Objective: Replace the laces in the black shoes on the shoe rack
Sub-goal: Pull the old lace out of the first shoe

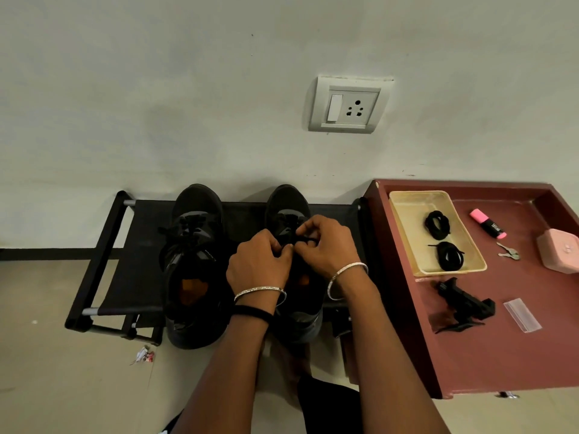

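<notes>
Two black shoes stand side by side on the shoe rack [103, 245], toes to the wall and heels at the front edge, so the laces face the person. The left shoe [194, 264] sits near the middle of the rack, and its lace looks tied in a bow. The right shoe [288, 202] sits toward the right end, and both hands are busy on it. The left hand [258, 261] has its fingers curled in and pinches the black lace [302, 239] near the top of the tongue. The right hand [329, 242] pinches the same lace just beside it, with its fingers bent over a loop. The hands touch each other, likely because a knot needs a pull from both sides. I think the old lace is being undone, so the job is near its start. Right beside the rack is a red table [501, 355]. A yellow tray [407, 198] rests at its back left corner, close to the shoes, so it is easy to reach. Two rolled laces lie in it, one lace roll [437, 223] nearer the wall and the other lace roll [450, 255] nearer the front. They are wound up, so they look unused. Further right lie a pink marker [488, 223], some keys [509, 252] and a pink box [559, 250] at the right edge. A black clip [463, 303] and a small clear bag [522, 314] lie in front of the tray.
</notes>
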